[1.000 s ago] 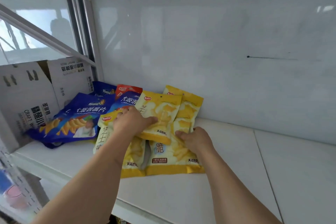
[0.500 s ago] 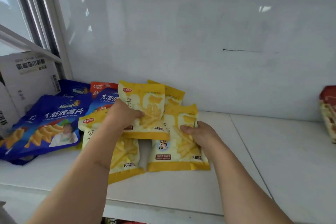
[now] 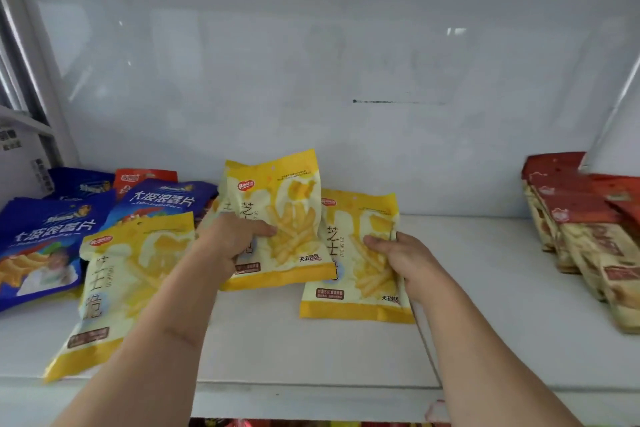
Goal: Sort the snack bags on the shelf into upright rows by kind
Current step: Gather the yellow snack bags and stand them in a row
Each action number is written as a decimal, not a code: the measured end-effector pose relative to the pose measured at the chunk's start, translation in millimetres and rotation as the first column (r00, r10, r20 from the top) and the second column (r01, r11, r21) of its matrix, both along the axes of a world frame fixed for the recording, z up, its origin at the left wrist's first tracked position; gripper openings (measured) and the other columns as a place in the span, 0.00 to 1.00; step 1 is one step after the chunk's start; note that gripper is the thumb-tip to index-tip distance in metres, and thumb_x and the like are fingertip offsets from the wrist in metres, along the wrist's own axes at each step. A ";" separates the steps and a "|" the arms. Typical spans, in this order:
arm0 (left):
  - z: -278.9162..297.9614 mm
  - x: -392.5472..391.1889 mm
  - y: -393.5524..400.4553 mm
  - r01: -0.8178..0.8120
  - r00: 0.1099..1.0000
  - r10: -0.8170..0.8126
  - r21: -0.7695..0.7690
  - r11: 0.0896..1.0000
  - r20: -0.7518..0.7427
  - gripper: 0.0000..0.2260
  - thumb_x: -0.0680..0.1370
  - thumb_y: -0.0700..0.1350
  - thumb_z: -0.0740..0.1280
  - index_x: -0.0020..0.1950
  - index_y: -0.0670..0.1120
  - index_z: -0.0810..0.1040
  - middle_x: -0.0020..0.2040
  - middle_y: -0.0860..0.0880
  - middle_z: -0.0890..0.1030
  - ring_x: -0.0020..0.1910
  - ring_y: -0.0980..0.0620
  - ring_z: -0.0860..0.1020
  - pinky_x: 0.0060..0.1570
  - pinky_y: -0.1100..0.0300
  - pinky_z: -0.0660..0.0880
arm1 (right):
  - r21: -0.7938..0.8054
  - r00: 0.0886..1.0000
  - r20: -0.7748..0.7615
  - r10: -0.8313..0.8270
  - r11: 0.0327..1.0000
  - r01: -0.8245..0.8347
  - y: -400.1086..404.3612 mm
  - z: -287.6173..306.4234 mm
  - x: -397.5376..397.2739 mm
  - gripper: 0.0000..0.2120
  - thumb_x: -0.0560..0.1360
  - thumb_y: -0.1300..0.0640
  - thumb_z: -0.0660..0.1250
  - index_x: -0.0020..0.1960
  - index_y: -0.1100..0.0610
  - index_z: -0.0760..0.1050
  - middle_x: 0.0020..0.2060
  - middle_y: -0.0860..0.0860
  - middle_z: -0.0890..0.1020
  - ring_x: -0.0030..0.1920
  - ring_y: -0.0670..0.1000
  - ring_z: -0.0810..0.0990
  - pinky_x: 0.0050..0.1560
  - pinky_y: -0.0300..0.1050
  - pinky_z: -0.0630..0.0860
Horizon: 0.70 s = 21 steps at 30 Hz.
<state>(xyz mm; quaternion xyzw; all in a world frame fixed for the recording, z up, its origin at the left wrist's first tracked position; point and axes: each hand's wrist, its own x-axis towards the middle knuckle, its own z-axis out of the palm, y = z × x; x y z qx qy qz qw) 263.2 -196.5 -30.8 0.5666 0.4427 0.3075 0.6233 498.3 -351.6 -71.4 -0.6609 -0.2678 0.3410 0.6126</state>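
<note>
My left hand (image 3: 230,240) grips a yellow fries bag (image 3: 284,218) by its left side and holds it raised and tilted above the white shelf (image 3: 485,322). My right hand (image 3: 403,258) holds a second yellow fries bag (image 3: 349,253) by its right edge; that bag rests on the shelf, partly under the first. A third yellow bag (image 3: 121,288) lies flat at the front left, under my left forearm. Blue chip bags (image 3: 45,239) and one red-topped bag (image 3: 145,178) are piled at the far left.
A row of red-and-cream snack bags (image 3: 588,239) leans at the far right of the shelf. The white back wall (image 3: 311,80) stands close behind the bags. The shelf's front edge (image 3: 311,399) runs below my forearms, and a white carton (image 3: 20,163) shows at the left.
Both hands have moved to the right with their yellow bags, which now sit farther apart. The left hand's bag has lifted off the pile. The view has swung right, showing the red bags.
</note>
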 end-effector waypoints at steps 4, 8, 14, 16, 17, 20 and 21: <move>6.1 41.8 -51.8 0.055 0.996 -0.052 -0.034 0.998 0.079 0.10 0.71 0.33 0.76 0.51 0.39 0.83 0.48 0.39 0.87 0.43 0.41 0.86 0.45 0.47 0.83 | 0.032 0.999 0.003 -0.043 0.999 0.043 -36.5 5.0 44.7 0.14 0.70 0.57 0.78 0.54 0.55 0.82 0.45 0.54 0.88 0.45 0.58 0.87 0.53 0.61 0.82; -3.0 86.4 -83.2 0.151 0.981 -0.153 0.031 0.988 0.122 0.09 0.74 0.33 0.73 0.54 0.40 0.83 0.49 0.41 0.87 0.43 0.45 0.87 0.36 0.55 0.83 | 0.074 0.995 0.046 -0.091 0.993 0.088 -71.7 14.3 90.6 0.14 0.70 0.57 0.78 0.55 0.55 0.81 0.45 0.54 0.88 0.43 0.57 0.88 0.50 0.60 0.83; -12.5 141.1 -110.7 0.222 0.960 -0.232 0.079 0.972 0.155 0.15 0.74 0.35 0.74 0.60 0.39 0.80 0.53 0.41 0.86 0.50 0.41 0.86 0.53 0.44 0.82 | 0.119 0.984 0.087 -0.154 0.982 0.144 -108.1 31.3 144.0 0.14 0.75 0.58 0.74 0.58 0.55 0.75 0.43 0.46 0.79 0.36 0.43 0.77 0.38 0.37 0.75; -15.6 155.3 -111.5 0.243 0.952 -0.251 0.066 0.968 0.174 0.16 0.74 0.35 0.74 0.61 0.39 0.79 0.53 0.41 0.86 0.51 0.40 0.86 0.51 0.45 0.82 | 0.125 0.979 0.101 -0.177 0.979 0.164 -111.2 33.7 158.9 0.28 0.75 0.58 0.74 0.72 0.61 0.69 0.50 0.48 0.76 0.47 0.48 0.76 0.51 0.41 0.70; -17.0 163.0 -111.6 0.265 0.946 -0.273 0.067 0.962 0.177 0.17 0.74 0.35 0.74 0.61 0.39 0.79 0.53 0.41 0.86 0.51 0.40 0.86 0.51 0.45 0.82 | 0.108 0.977 0.110 -0.185 0.979 0.173 -110.5 32.7 169.7 0.32 0.75 0.56 0.74 0.74 0.62 0.67 0.55 0.50 0.76 0.54 0.51 0.76 0.55 0.43 0.69; -19.8 187.5 -109.0 0.344 0.921 -0.351 0.069 0.936 0.167 0.20 0.72 0.37 0.75 0.63 0.39 0.78 0.54 0.41 0.86 0.52 0.39 0.85 0.55 0.41 0.81 | 0.091 0.956 0.170 -0.239 0.970 0.226 -108.1 29.6 195.7 0.27 0.73 0.53 0.76 0.69 0.56 0.73 0.58 0.50 0.79 0.56 0.53 0.78 0.57 0.44 0.71; -20.9 197.4 -106.1 0.374 0.911 -0.380 0.070 0.925 0.160 0.21 0.72 0.37 0.76 0.64 0.39 0.78 0.55 0.41 0.86 0.53 0.39 0.85 0.57 0.40 0.80 | 0.096 0.951 0.178 -0.252 0.967 0.238 -107.1 27.2 205.8 0.20 0.73 0.53 0.76 0.62 0.53 0.76 0.53 0.48 0.81 0.51 0.50 0.79 0.54 0.44 0.74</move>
